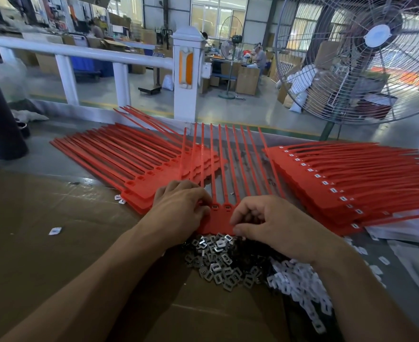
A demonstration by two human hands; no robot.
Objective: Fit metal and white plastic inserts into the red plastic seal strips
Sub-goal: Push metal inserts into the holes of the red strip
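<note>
Looks roughly midway. The stack right of the red strip sheet [224, 169] already shows white inserts in its sockets, while the stack to its left has empty ones. The left hand [178, 208] curls onto the sheet's near edge; the right hand [275, 223] pinches there too, holding what I can't tell. Shiny stamped metal inserts [218, 265] and matte white plastic inserts [299, 285] are heaped just below the sheet.

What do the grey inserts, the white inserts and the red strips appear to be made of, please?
Grey inserts: apparently stamped metal, with bright glints on their faces. White inserts: likely plastic, opaque and dull. Red strips: seemingly moulded plastic, uniformly coloured with a slight sheen.
</note>
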